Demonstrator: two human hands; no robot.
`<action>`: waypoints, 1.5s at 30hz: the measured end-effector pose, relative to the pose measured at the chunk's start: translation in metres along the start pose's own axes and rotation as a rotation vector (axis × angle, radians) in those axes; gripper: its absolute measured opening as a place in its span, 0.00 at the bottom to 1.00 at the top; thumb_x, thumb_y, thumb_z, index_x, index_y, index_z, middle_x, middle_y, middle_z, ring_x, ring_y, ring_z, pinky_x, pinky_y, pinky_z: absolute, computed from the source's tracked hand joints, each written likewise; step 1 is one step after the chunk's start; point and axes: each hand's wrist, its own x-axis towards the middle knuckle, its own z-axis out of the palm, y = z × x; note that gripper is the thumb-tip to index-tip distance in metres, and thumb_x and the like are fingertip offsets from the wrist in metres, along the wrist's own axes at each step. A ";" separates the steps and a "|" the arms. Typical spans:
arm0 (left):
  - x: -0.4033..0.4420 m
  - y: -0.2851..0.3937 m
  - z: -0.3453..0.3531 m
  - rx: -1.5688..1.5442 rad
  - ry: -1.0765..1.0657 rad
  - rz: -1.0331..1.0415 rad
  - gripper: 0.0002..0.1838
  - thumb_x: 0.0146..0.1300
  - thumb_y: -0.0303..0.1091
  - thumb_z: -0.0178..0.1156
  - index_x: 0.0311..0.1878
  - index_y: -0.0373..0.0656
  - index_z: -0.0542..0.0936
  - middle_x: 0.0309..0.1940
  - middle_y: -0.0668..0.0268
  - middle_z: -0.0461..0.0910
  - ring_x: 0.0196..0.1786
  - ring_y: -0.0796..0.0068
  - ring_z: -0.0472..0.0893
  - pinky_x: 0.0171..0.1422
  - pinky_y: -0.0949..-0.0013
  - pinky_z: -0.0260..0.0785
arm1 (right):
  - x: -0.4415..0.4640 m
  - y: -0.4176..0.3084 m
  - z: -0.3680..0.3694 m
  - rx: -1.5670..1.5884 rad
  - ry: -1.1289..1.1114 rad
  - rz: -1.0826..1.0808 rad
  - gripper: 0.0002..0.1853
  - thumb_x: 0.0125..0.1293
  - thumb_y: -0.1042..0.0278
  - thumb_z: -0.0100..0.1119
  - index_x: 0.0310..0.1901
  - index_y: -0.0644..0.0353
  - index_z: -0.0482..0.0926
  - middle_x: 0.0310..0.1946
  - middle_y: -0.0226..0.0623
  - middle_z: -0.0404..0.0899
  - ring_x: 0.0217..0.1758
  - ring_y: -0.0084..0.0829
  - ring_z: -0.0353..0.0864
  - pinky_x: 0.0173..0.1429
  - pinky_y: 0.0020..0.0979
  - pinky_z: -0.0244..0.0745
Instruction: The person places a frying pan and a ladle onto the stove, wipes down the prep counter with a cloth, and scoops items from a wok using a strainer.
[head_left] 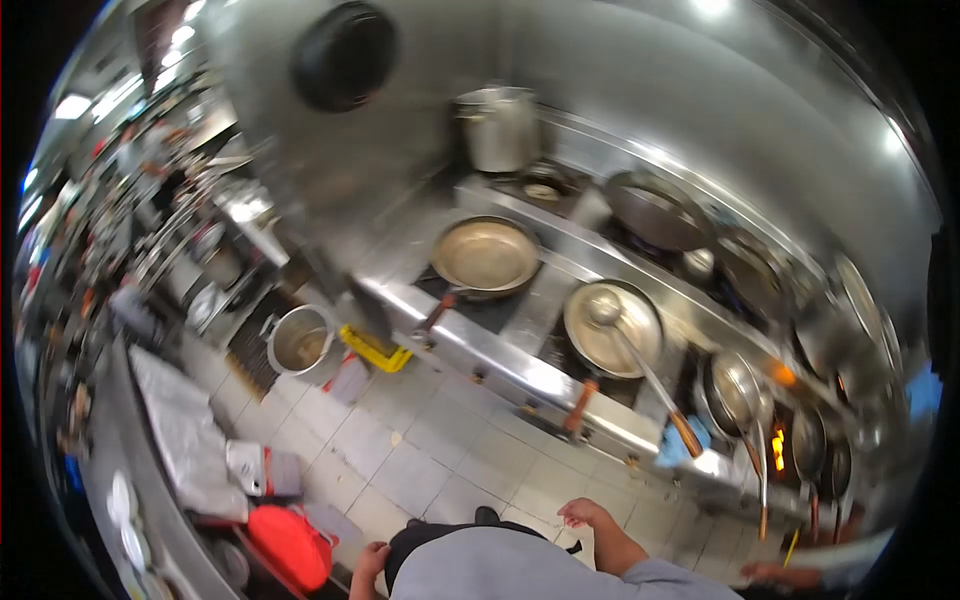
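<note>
My right hand (580, 513) is held out over the floor in front of my body, its fingers loosely apart and nothing in them. Close to my left side hangs my left hand (374, 560); its fingers are too small and blurred to read. Neither hand touches the stove (530, 380). On that stove sits a frying pan (486, 256) with a brown handle. A second pan (640, 350) to its right has a ladle (603, 310) resting in it, the wooden ladle handle sticking out over the front edge. A blue cloth (684, 442) lies beside that handle.
Flames (778, 448) burn at the right burners among several pans. A wok (660, 212) and a tall pot (500, 132) stand behind. A large pot (302, 342) is on the floor, left. A red lid (290, 548) lies lower left. Another person's hand (780, 575) shows lower right.
</note>
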 end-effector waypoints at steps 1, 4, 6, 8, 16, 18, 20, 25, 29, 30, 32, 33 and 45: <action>0.011 -0.027 0.001 0.136 0.051 0.101 0.18 0.52 0.41 0.55 0.41 0.37 0.76 0.31 0.59 0.79 0.32 0.68 0.78 0.37 0.67 0.71 | 0.006 -0.025 0.003 -0.069 -0.029 -0.004 0.10 0.55 0.61 0.56 0.33 0.57 0.77 0.22 0.29 0.74 0.20 0.22 0.71 0.23 0.25 0.69; 0.018 -0.071 -0.005 -0.106 0.122 -0.009 0.18 0.52 0.42 0.56 0.41 0.38 0.76 0.31 0.59 0.79 0.31 0.71 0.78 0.34 0.68 0.70 | 0.012 -0.109 0.030 -0.602 -0.064 -0.161 0.12 0.55 0.58 0.56 0.31 0.59 0.77 0.21 0.31 0.73 0.17 0.23 0.70 0.22 0.25 0.69; 0.002 -0.084 -0.011 -0.169 0.141 -0.124 0.18 0.52 0.42 0.56 0.41 0.39 0.77 0.30 0.60 0.78 0.31 0.72 0.77 0.35 0.69 0.70 | 0.031 -0.160 0.043 -0.592 0.019 -0.225 0.14 0.55 0.57 0.55 0.31 0.61 0.77 0.22 0.34 0.74 0.15 0.25 0.71 0.21 0.26 0.69; -0.013 -0.093 -0.015 -0.290 0.045 -0.285 0.18 0.52 0.43 0.56 0.42 0.40 0.77 0.26 0.65 0.77 0.27 0.75 0.74 0.32 0.70 0.70 | 0.042 -0.206 0.063 -0.619 0.049 -0.265 0.14 0.55 0.57 0.55 0.32 0.61 0.77 0.23 0.34 0.75 0.17 0.25 0.72 0.21 0.26 0.69; -0.049 -0.171 -0.022 -0.610 0.110 -0.583 0.14 0.54 0.43 0.54 0.37 0.42 0.76 0.25 0.67 0.73 0.26 0.71 0.74 0.28 0.65 0.71 | 0.062 -0.284 0.183 -0.764 -0.045 -0.309 0.18 0.55 0.60 0.54 0.46 0.58 0.72 0.32 0.35 0.77 0.27 0.25 0.76 0.26 0.26 0.72; -0.054 -0.166 -0.036 -0.601 0.121 -0.558 0.14 0.55 0.42 0.54 0.37 0.42 0.76 0.25 0.66 0.73 0.26 0.71 0.74 0.28 0.64 0.71 | 0.066 -0.288 0.217 -0.869 -0.211 -0.212 0.23 0.54 0.60 0.53 0.53 0.54 0.67 0.27 0.33 0.76 0.25 0.25 0.75 0.24 0.27 0.70; -0.075 -0.137 -0.057 -0.562 0.159 -0.496 0.14 0.56 0.41 0.53 0.39 0.42 0.75 0.27 0.66 0.74 0.26 0.70 0.74 0.28 0.64 0.71 | 0.066 -0.292 0.247 -0.892 -0.232 -0.208 0.22 0.54 0.60 0.53 0.52 0.55 0.69 0.27 0.32 0.76 0.24 0.24 0.75 0.23 0.27 0.70; -0.078 -0.142 -0.099 -0.604 0.290 -0.416 0.16 0.56 0.39 0.53 0.45 0.40 0.72 0.31 0.63 0.75 0.27 0.69 0.76 0.27 0.64 0.71 | 0.083 -0.320 0.317 -1.167 -0.309 -0.224 0.22 0.56 0.59 0.53 0.53 0.52 0.68 0.36 0.32 0.76 0.30 0.26 0.77 0.30 0.28 0.72; -0.071 -0.204 -0.092 -1.060 0.484 -0.489 0.12 0.56 0.36 0.55 0.38 0.38 0.75 0.26 0.58 0.77 0.25 0.70 0.75 0.27 0.71 0.67 | 0.094 -0.355 0.372 -1.257 -0.301 -0.291 0.22 0.55 0.56 0.52 0.52 0.53 0.69 0.35 0.32 0.76 0.30 0.26 0.76 0.29 0.30 0.72; -0.075 -0.209 -0.091 -1.055 0.529 -0.506 0.10 0.55 0.33 0.55 0.39 0.39 0.73 0.25 0.59 0.76 0.21 0.71 0.73 0.23 0.74 0.65 | 0.097 -0.361 0.385 -1.291 -0.303 -0.300 0.22 0.55 0.56 0.53 0.51 0.52 0.69 0.35 0.32 0.76 0.30 0.26 0.76 0.29 0.30 0.72; -0.078 -0.249 -0.071 -1.137 0.578 -0.494 0.10 0.55 0.34 0.54 0.39 0.39 0.74 0.25 0.59 0.76 0.23 0.71 0.74 0.24 0.73 0.65 | 0.096 -0.373 0.412 -1.390 -0.332 -0.320 0.21 0.55 0.56 0.52 0.50 0.51 0.70 0.34 0.31 0.76 0.30 0.28 0.76 0.30 0.31 0.73; -0.082 -0.261 -0.058 -1.213 0.626 -0.480 0.11 0.55 0.35 0.53 0.38 0.39 0.74 0.25 0.59 0.76 0.24 0.70 0.74 0.24 0.72 0.66 | 0.096 -0.377 0.426 -1.436 -0.353 -0.327 0.21 0.55 0.56 0.52 0.50 0.51 0.70 0.34 0.31 0.76 0.30 0.28 0.76 0.30 0.31 0.73; -0.135 -0.142 -0.016 -1.233 0.648 -0.526 0.18 0.59 0.44 0.49 0.44 0.39 0.75 0.40 0.60 0.76 0.43 0.69 0.73 0.50 0.68 0.62 | 0.115 -0.359 0.624 -2.229 -0.716 -0.154 0.19 0.57 0.52 0.48 0.48 0.49 0.71 0.38 0.32 0.76 0.35 0.31 0.76 0.37 0.36 0.74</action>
